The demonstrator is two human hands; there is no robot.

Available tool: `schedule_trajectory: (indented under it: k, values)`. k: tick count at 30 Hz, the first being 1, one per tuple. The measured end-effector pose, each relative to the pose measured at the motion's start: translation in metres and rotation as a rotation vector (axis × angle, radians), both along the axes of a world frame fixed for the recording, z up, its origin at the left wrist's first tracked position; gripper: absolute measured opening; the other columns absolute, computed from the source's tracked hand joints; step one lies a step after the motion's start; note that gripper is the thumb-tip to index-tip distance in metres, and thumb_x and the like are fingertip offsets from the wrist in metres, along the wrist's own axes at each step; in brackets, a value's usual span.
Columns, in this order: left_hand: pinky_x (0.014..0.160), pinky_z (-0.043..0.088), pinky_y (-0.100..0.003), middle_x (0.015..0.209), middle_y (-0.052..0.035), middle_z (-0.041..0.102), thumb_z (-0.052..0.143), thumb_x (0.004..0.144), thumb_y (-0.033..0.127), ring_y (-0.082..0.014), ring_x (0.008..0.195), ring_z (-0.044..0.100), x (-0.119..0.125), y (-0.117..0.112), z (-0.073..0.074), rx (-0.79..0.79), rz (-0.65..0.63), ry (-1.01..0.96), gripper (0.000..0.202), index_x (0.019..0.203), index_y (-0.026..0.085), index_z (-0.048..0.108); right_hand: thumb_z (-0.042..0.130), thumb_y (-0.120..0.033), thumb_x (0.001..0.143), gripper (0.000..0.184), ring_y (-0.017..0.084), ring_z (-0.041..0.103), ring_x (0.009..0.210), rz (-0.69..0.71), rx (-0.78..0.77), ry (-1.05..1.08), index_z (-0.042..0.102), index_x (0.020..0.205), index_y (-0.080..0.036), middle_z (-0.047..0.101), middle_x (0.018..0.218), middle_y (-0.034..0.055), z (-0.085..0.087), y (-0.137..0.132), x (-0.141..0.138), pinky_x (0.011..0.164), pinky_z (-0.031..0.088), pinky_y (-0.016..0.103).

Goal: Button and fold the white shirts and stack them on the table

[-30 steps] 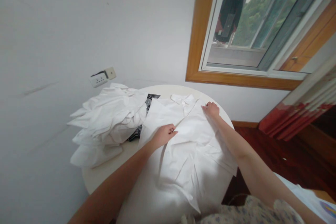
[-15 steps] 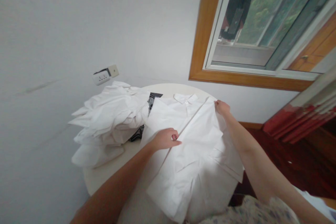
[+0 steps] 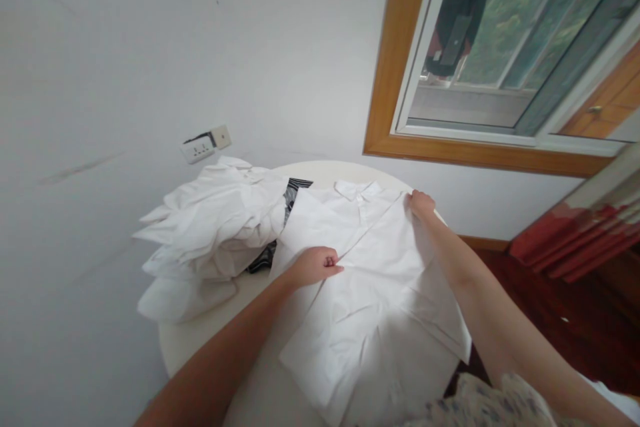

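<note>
A white shirt (image 3: 373, 293) lies spread over the round table, its collar (image 3: 357, 191) at the far side and one side folded across the body along a diagonal edge. My left hand (image 3: 320, 264) pinches that folded edge near the middle of the shirt, fingers curled. At the upper right, by the shoulder end of the fold, my right hand (image 3: 421, 204) is closed on the shirt fabric. The lower part of the shirt hangs toward me over the near side of the table.
A heap of crumpled white garments (image 3: 215, 220) sits at the table's left, with a black-and-white patterned cloth (image 3: 295, 192) between it and the shirt. The white round table (image 3: 185, 347) stands against a wall with a socket (image 3: 197, 148). A wood-framed window (image 3: 480, 155) and red curtain (image 3: 565, 240) are to the right.
The fold in the shirt has shifted slightly, and the fabric near my right hand lies a little differently. Both hands keep nearly the same places on the shirt. The camera view has shifted slightly.
</note>
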State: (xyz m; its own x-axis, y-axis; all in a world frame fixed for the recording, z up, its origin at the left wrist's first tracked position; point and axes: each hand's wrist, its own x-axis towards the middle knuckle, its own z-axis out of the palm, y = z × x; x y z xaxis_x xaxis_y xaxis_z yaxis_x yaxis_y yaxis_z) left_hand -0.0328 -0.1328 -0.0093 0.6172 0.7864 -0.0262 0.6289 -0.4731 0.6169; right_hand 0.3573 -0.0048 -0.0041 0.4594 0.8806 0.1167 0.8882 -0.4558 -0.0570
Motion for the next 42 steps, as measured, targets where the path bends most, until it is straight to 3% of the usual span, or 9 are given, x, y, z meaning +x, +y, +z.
schedule_trajectory:
  k: [7,12,17,21,26,30,36,42]
  values:
    - [0.056,0.025,-0.026,0.061,0.0028,0.051,0.051,0.087,0.044,-0.0122,0.057,0.043,0.008,-0.004,-0.008,0.248,0.045,0.087,0.033,0.064,0.020,0.054,0.029,-0.037,0.100,0.042,0.026,0.065,0.104,0.028,0.006,-0.033,0.060,0.119,-0.016,0.069,0.108,0.0166,-0.003,-0.006,0.006,0.083,0.048,0.037]
    - [0.056,0.024,-0.027,0.061,0.0027,0.049,0.052,0.086,0.046,-0.0119,0.057,0.042,0.009,-0.003,-0.009,0.249,0.026,0.104,0.035,0.063,0.020,0.051,0.027,-0.044,0.100,0.049,0.026,0.063,0.106,-0.008,0.036,0.018,0.064,0.118,-0.017,0.068,0.113,0.0166,0.005,-0.015,0.019,0.083,0.048,0.035]
    - [0.057,0.024,-0.026,0.063,0.0030,0.051,0.051,0.087,0.044,-0.0119,0.060,0.043,0.007,-0.001,-0.010,0.272,-0.007,0.103,0.033,0.065,0.020,0.050,0.029,-0.052,0.097,0.055,0.029,0.062,0.108,-0.060,-0.102,0.115,0.069,0.107,-0.016,0.067,0.114,0.0168,0.015,-0.046,0.048,0.084,0.048,0.038]
    - [0.057,0.024,-0.026,0.064,0.0029,0.052,0.050,0.088,0.043,-0.0120,0.060,0.043,0.009,-0.003,-0.006,0.291,-0.011,0.130,0.033,0.065,0.020,0.051,0.030,-0.061,0.094,0.059,0.029,0.064,0.104,0.014,-0.136,0.098,0.067,0.106,-0.017,0.069,0.109,0.0162,0.004,-0.083,0.043,0.083,0.048,0.039]
    - [0.057,0.025,-0.025,0.065,0.0030,0.053,0.050,0.088,0.044,-0.0117,0.059,0.044,0.009,-0.004,-0.002,0.276,-0.017,0.136,0.033,0.067,0.020,0.053,0.031,-0.050,0.097,0.050,0.027,0.065,0.100,0.064,-0.046,-0.016,0.063,0.113,-0.015,0.069,0.108,0.0169,-0.012,-0.107,0.025,0.081,0.047,0.036]
    - [0.056,0.025,-0.025,0.066,0.0030,0.053,0.050,0.088,0.045,-0.0114,0.060,0.044,0.008,-0.004,-0.004,0.278,-0.014,0.125,0.033,0.068,0.020,0.053,0.025,-0.043,0.099,0.050,0.027,0.064,0.100,0.012,-0.019,-0.043,0.064,0.112,-0.014,0.069,0.106,0.0172,-0.015,-0.110,0.024,0.081,0.047,0.037]
    - [0.055,0.024,-0.025,0.066,0.0030,0.054,0.050,0.088,0.047,-0.0113,0.059,0.044,0.009,-0.004,-0.009,0.292,0.018,0.141,0.033,0.069,0.020,0.055,0.031,-0.036,0.098,0.046,0.032,0.054,0.114,0.074,0.082,-0.202,0.066,0.108,-0.009,0.063,0.116,0.0219,-0.013,-0.106,0.023,0.093,0.039,0.044]
    - [0.055,0.024,-0.025,0.066,0.0031,0.055,0.051,0.088,0.047,-0.0114,0.060,0.046,0.009,-0.004,-0.008,0.289,0.010,0.130,0.032,0.069,0.020,0.056,0.033,-0.050,0.096,0.054,0.032,0.058,0.110,-0.020,-0.027,-0.016,0.062,0.116,-0.009,0.065,0.114,0.0213,-0.006,-0.076,0.017,0.087,0.044,0.043]
